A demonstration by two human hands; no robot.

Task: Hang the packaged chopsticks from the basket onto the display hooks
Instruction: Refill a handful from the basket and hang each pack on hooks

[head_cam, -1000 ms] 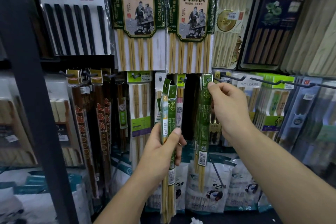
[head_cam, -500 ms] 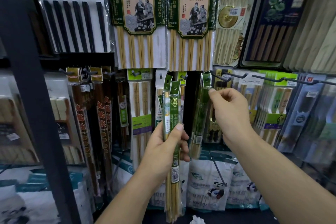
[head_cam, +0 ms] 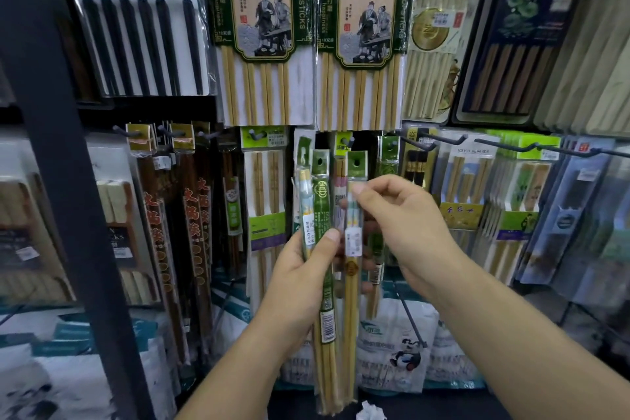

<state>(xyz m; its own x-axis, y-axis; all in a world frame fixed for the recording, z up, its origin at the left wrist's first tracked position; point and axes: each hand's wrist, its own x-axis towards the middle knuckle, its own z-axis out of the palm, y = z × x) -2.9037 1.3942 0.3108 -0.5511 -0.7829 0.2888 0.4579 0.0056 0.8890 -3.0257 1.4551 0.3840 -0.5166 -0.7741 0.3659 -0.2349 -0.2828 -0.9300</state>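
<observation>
Green packs of chopsticks [head_cam: 322, 201] are standing upright in the left hand [head_cam: 300, 271], which is gripping them around the middle, while the right hand [head_cam: 405, 225] is pinching one pack [head_cam: 351, 269] near its top, all just in front of the black hooks [head_cam: 433, 141] and hanging packs [head_cam: 264, 201].

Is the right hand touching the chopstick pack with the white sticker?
Touching. The head view shows the right hand pinching the pack with the white sticker near its top, between thumb and finger.
</observation>
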